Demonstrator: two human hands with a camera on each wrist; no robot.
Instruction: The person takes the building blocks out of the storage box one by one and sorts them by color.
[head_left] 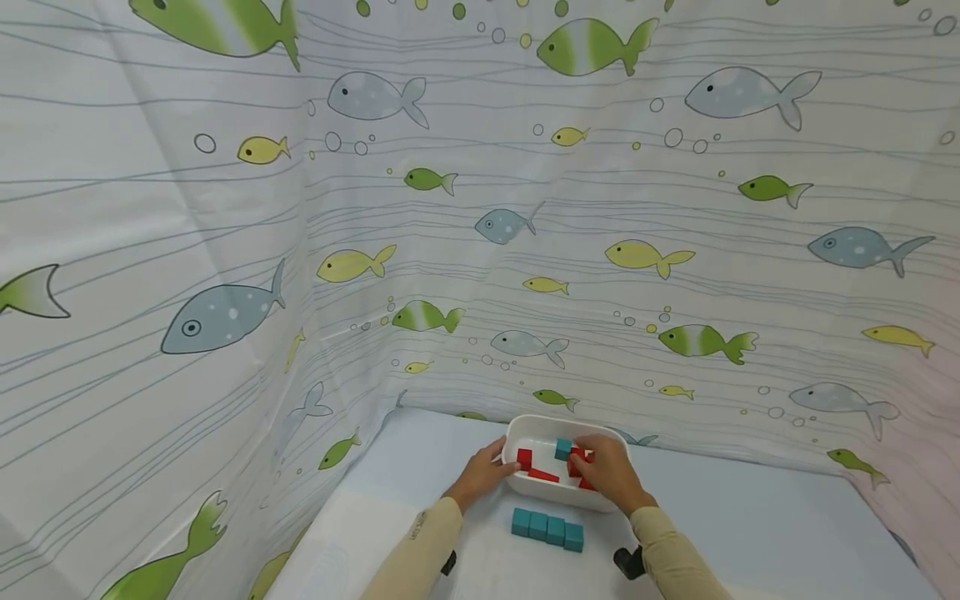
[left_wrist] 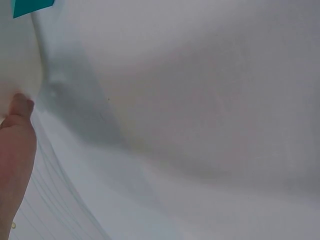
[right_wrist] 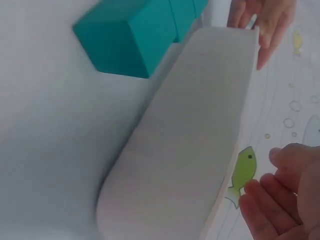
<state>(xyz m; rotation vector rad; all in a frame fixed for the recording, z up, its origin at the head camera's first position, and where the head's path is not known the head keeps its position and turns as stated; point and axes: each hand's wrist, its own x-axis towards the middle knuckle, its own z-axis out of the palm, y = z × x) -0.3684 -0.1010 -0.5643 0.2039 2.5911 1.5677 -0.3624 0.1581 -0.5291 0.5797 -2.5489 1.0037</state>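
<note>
A white plastic bin (head_left: 553, 492) stands on the table with several red blocks and a teal block (head_left: 563, 449) inside. My left hand (head_left: 480, 475) grips the bin's left end at the rim; the right wrist view also shows this hold. Over the bin's right side, my right hand (head_left: 611, 471) reaches in beside a red block (head_left: 574, 467), which it partly hides. In the right wrist view its fingers are loosely bent, thumb apart, with nothing visible between them. Another red block (head_left: 524, 458) and a flat red piece (head_left: 543, 476) lie toward the left inside.
In front of the bin, several teal cubes (head_left: 547, 528) form a row on the white table (head_left: 750, 525). A fish-patterned curtain (head_left: 480, 275) hangs behind and to the left. Dark objects (head_left: 630, 562) show near both forearms.
</note>
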